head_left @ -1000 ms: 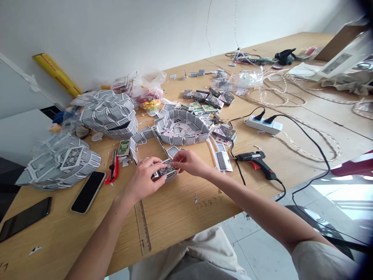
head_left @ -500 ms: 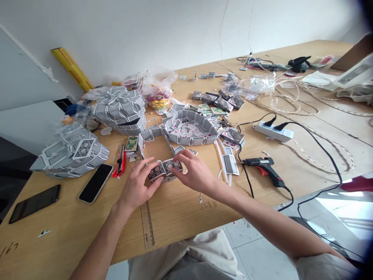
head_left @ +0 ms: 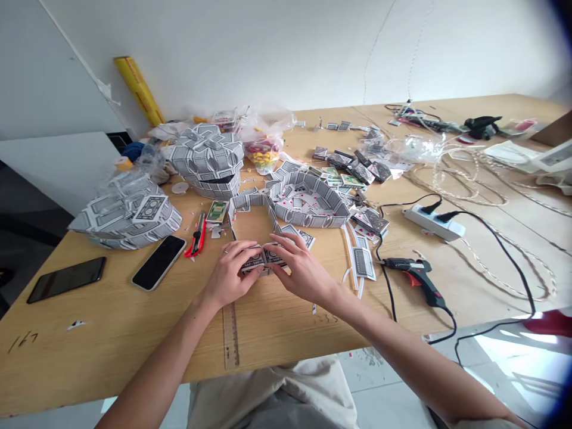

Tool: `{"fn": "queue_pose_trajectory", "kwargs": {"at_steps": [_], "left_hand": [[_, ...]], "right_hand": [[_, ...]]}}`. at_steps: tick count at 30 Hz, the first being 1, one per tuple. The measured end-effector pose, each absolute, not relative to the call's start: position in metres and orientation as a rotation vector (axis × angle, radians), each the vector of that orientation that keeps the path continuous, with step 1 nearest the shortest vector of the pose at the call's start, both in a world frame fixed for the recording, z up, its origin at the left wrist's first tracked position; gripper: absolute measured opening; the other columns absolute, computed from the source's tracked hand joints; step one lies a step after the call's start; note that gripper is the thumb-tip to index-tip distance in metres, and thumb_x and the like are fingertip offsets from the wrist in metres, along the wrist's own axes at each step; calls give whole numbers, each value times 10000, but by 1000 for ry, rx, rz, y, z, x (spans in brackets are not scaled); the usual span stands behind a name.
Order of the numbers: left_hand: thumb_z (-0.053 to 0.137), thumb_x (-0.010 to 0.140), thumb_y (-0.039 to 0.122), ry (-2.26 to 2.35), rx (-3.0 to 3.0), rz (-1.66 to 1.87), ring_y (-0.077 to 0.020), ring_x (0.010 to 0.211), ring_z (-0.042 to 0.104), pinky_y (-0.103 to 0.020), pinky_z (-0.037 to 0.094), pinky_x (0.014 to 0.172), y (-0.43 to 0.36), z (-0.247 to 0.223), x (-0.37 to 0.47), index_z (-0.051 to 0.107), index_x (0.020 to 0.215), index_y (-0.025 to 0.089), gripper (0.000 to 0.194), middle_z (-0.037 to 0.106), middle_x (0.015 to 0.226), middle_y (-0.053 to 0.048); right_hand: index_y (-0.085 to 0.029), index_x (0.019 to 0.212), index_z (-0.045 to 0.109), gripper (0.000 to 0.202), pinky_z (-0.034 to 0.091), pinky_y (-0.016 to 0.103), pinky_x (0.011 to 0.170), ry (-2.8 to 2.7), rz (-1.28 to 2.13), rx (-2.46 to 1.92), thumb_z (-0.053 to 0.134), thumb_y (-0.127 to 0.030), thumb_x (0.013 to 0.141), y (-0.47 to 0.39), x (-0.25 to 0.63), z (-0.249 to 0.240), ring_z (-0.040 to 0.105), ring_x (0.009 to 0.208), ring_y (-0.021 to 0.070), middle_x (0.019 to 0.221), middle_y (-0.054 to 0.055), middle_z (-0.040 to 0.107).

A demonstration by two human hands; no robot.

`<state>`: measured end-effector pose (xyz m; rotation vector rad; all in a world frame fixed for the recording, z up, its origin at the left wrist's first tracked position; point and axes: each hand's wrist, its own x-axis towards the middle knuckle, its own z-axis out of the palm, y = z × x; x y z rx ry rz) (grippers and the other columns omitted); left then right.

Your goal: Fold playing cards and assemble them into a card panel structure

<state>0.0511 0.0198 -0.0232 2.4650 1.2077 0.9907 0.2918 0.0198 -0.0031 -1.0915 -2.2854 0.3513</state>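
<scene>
My left hand (head_left: 233, 274) grips the left part of a folded strip of dark patterned playing cards (head_left: 252, 261) near the table's front. My right hand (head_left: 302, 268) holds the strip's right part, fingers on top and thumb in front. The strip joins the near end of a narrow upright card wall (head_left: 231, 217), which loops away from me. Behind it stands a pointed, low-walled card tray (head_left: 308, 217) with loose cards inside. My fingers hide much of the strip.
Phones (head_left: 158, 263), a red cutter (head_left: 196, 237) and card-built baskets (head_left: 208, 158) are at the left. To the right lie a glue gun (head_left: 417, 277) with its cable and a white power strip (head_left: 433, 221). A ruler (head_left: 231, 339) lies at the front edge.
The view has shifted, so the table's things appear further right. Both hands have closed in around the card strip, with my right fingers now lying flatter over it.
</scene>
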Motion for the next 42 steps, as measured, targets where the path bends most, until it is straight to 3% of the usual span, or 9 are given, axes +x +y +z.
{"fn": "queue_pose_trajectory", "kwargs": {"at_steps": [8,15,27,33,42], "left_hand": [[670,997,311,1217,2392,988,-307,1327,634,-533,452,1183,18,-23,52,665,1337,263,344,720,1375,-99],[662,979,343,1189,2376,951,-315,1344,621,-539,445,1189,19,-21,49,704,1270,271,303,721,1381,-96],[668,981,335,1182,2344,972,-300,1312,634,-523,444,1177,18,-20,48,700,1182,249,222,726,1354,-97],[637,1019,342,1232,2391,943,-319,1428,561,-544,420,1225,14,-17,56,746,1128,257,176,659,1468,-104],[618,1066,299,1296,2423,922,-297,1320,628,-528,480,1151,22,-7,75,744,957,240,178,731,1332,-92]], "right_hand": [[-206,1418,689,369,522,640,1186,-2336,404,-1038,646,-207,1052,25,293,1,547,1409,371,1428,169,702],[-292,1403,720,347,547,629,1152,-2347,504,-967,649,-253,1066,31,301,1,583,1363,349,1360,138,714],[-251,1370,713,294,556,585,1111,-2496,485,-925,639,-301,1090,42,305,11,638,1295,346,1357,148,708],[-250,1463,632,378,587,556,1092,-2479,582,-903,648,-297,1088,45,310,11,667,1296,337,1388,154,703],[-276,1475,632,448,587,545,1118,-2345,626,-895,733,-337,1042,46,318,-2,689,1314,327,1418,141,718]]}}
